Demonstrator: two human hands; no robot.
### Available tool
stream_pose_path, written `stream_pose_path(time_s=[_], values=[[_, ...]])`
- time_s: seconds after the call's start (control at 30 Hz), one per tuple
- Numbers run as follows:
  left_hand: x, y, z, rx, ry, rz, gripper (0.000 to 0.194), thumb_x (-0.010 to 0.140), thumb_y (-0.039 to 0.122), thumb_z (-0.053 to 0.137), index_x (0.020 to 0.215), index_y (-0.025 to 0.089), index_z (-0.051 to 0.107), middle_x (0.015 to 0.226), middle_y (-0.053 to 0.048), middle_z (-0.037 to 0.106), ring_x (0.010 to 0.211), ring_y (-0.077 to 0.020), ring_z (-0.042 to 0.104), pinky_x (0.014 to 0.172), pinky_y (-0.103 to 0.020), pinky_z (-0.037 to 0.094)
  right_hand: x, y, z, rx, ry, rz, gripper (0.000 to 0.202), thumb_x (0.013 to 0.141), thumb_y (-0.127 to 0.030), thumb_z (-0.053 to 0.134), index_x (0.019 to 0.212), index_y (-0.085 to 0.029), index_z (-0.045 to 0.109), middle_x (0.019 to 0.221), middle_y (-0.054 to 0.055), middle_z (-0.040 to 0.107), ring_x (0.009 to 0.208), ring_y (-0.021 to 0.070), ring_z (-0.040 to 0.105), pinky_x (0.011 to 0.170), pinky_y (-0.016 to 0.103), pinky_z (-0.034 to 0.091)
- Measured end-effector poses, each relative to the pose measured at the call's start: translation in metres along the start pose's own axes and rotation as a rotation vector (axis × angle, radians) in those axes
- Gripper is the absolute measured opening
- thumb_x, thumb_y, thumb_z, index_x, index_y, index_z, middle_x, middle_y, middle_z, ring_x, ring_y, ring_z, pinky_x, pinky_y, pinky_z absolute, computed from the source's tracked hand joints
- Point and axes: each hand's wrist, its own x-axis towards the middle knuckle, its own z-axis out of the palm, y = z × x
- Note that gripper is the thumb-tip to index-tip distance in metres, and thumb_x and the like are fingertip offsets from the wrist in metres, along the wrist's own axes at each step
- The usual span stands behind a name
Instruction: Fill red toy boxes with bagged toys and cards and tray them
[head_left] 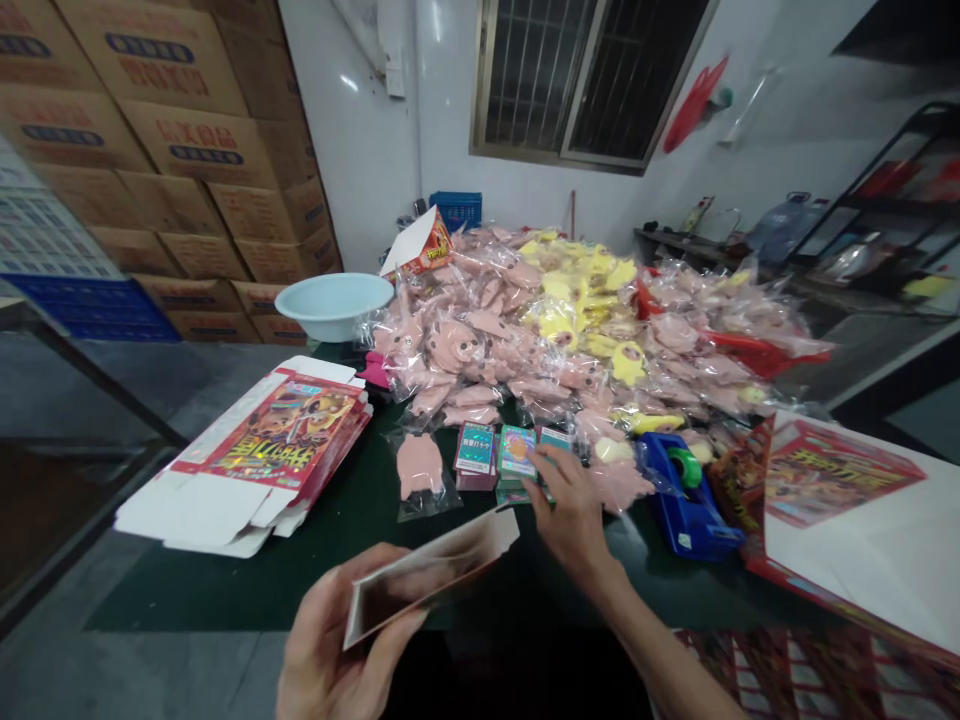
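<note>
An open-ended carton [435, 575] is gripped in my left hand [345, 640], its opening facing up and something pale pink inside. My right hand [570, 510] reaches over the small card stacks, fingers apart, with fingertips at the middle stack [517, 452]; whether they touch it is unclear. Just left of that lies another card stack [475, 452], and a third [555, 440] is partly behind my right hand. A bagged pink animal-shaped piece [420, 468] lies flat to the left of the cards.
Bagged pink pieces [487, 345] and yellow ones [577, 290] form a large heap behind. Flattened printed cartons [292, 440] lie left, near a light blue basin [334, 305]. On the right are a blue tape dispenser [694, 510] and a large printed box [855, 520].
</note>
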Motion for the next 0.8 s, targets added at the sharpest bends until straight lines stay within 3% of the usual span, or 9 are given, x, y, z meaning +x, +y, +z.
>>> stream_pose_path(time_s=[0.07,0.13,0.27,0.4,0.6,0.8], values=[[0.001,0.005,-0.004,0.044,-0.049,0.113,0.077,0.070,0.011,0.070,0.136,0.031,0.036,0.098,0.001,0.070,0.073,-0.0138,0.070,0.062,-0.019,0.059,0.015,0.022,0.006,-0.098,-0.152,-0.055,0.022,0.086,-0.020,0.054,0.105,-0.014,0.063,0.108,0.014,0.063,0.103,0.0273,0.055,0.086,0.044,0.046],[0.003,0.009,-0.006,0.128,-0.020,0.166,0.076,0.072,0.009,0.068,0.137,0.028,0.036,0.097,0.000,0.070,0.071,-0.0124,0.070,0.062,-0.016,0.058,0.026,0.038,0.010,-0.115,-0.276,-0.103,0.016,0.085,-0.021,0.057,0.096,-0.016,0.067,0.101,0.010,0.067,0.095,0.0232,0.059,0.082,0.037,0.047],[0.004,0.011,-0.008,0.219,0.010,0.164,0.071,0.073,0.015,0.069,0.136,0.025,0.039,0.093,0.001,0.071,0.066,-0.0111,0.070,0.062,-0.014,0.058,0.035,0.045,0.011,-0.140,-0.359,-0.179,0.018,0.089,-0.022,0.052,0.079,-0.018,0.066,0.083,0.004,0.066,0.078,0.0160,0.060,0.074,0.027,0.046],[0.003,0.012,-0.007,0.231,0.027,0.106,0.066,0.073,0.019,0.069,0.134,0.025,0.043,0.093,0.001,0.072,0.068,-0.0114,0.070,0.064,-0.015,0.058,0.029,0.034,0.015,-0.257,-0.350,-0.223,0.025,0.091,-0.011,0.040,0.079,-0.014,0.062,0.079,0.008,0.062,0.078,0.0196,0.054,0.072,0.030,0.042],[-0.004,0.008,-0.007,0.257,0.031,0.067,0.063,0.070,0.018,0.071,0.129,0.023,0.048,0.092,0.001,0.072,0.067,-0.0115,0.069,0.065,-0.015,0.057,0.019,0.023,0.020,-0.409,-0.284,-0.252,0.024,0.085,-0.001,0.038,0.087,-0.012,0.059,0.081,0.011,0.058,0.077,0.0222,0.049,0.060,0.029,0.036],[-0.014,0.002,-0.009,0.322,0.057,-0.006,0.056,0.069,0.026,0.073,0.121,0.019,0.054,0.090,-0.002,0.072,0.067,-0.0150,0.070,0.063,-0.020,0.058,0.046,0.022,0.007,-0.438,-0.212,-0.296,0.030,0.090,-0.007,0.040,0.110,-0.020,0.057,0.080,0.005,0.056,0.073,0.0188,0.047,0.061,0.028,0.033]])
